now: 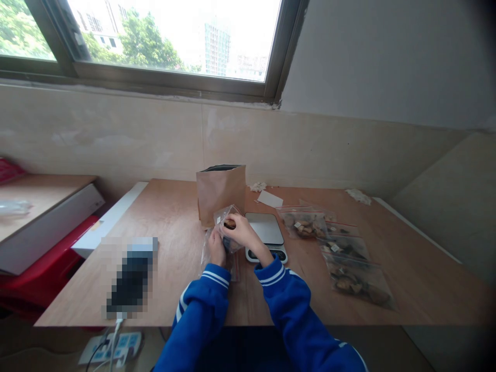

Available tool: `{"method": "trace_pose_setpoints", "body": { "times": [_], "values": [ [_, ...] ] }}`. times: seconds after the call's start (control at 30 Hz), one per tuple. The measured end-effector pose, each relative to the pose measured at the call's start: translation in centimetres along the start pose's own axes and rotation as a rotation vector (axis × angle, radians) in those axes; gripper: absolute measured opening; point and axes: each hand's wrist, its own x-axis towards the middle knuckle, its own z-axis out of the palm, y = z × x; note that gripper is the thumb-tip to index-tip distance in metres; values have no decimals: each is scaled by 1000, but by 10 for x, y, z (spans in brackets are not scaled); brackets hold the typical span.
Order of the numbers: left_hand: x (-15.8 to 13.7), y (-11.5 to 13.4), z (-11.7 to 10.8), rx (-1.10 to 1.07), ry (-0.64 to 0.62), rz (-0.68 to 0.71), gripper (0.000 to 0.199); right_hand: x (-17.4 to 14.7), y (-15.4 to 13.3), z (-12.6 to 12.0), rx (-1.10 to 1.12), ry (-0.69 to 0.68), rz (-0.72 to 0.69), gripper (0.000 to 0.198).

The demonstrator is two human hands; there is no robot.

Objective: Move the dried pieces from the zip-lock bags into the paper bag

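Note:
In front of the kraft paper bag [220,194], both my hands are at a clear plastic zip bag [223,212]. My left hand [217,249] is closed on the lower left side of this bag. At the bag's upper part, my right hand [241,231] has its fingers curled round a brown dried piece [230,224]; whether the piece is inside the bag I cannot tell. More clear plastic with a red strip [234,268] lies under my hands, partly hidden. Just right of them stands a white kitchen scale [265,227] with a metal plate, my right wrist covering part of its front.
Several filled zip bags [354,284] of brown dried pieces overlap on the right of the wooden table [174,305]. A white card [270,199] and crumpled tissue [358,196] lie behind. A blurred dark device [132,279] is left, its cable running to a power strip [116,347].

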Motion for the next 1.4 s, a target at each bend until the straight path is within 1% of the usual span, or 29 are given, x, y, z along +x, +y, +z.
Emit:
{"method": "trace_pose_setpoints", "body": {
  "times": [0.17, 0.33, 0.4, 0.47, 0.57, 0.63, 0.7, 0.77, 0.83, 0.9, 1.0, 1.07, 1.17, 1.27, 1.4],
  "values": [
    [2, -2, -1, -29, 16, -46, 35, 2, 7, -6, 193, 117, 71, 16],
    [1, 3, -1, -3, 33, -70, 36, 3, 8, -19, 396, 159, 78, 23],
    [0, 6, 0, -3, 52, -81, 34, 7, 3, -28, 460, 208, 69, 25],
    [-2, 9, 0, -2, 64, -88, 34, 17, -7, -38, 472, 311, 13, 25],
    [-2, 9, 1, 15, 82, -85, 35, 47, -29, -54, 413, 464, -150, 24],
    [-2, 8, 0, 29, 90, -75, 36, 74, -44, -62, 314, 522, -279, 22],
    [-1, 6, -1, 38, 87, -74, 37, 103, -54, -65, 158, 555, -403, 17],
    [-1, 5, -2, 41, 81, -80, 39, 128, -56, -63, 11, 508, -485, 14],
    [-1, 5, -2, 47, 77, -75, 39, 145, -54, -58, -94, 432, -507, 12],
    [-1, 6, -2, 56, 72, -61, 37, 150, -50, -51, -164, 370, -493, 12],
    [-2, 7, -1, 62, 56, -41, 34, 145, -46, -42, -233, 324, -464, 15],
    [-1, 7, -1, 59, 53, -41, 33, 138, -47, -38, -247, 327, -449, 17],
    [-2, 8, 0, 54, 68, -50, 32, 133, -49, -38, -203, 321, -443, 17],
    [-3, 10, 2, 46, 77, -59, 32, 132, -52, -41, -136, 288, -443, 17],
    [-6, 15, 4, 37, 81, -75, 34, 131, -54, -46, -105, 232, -437, 15]
  ]
}}
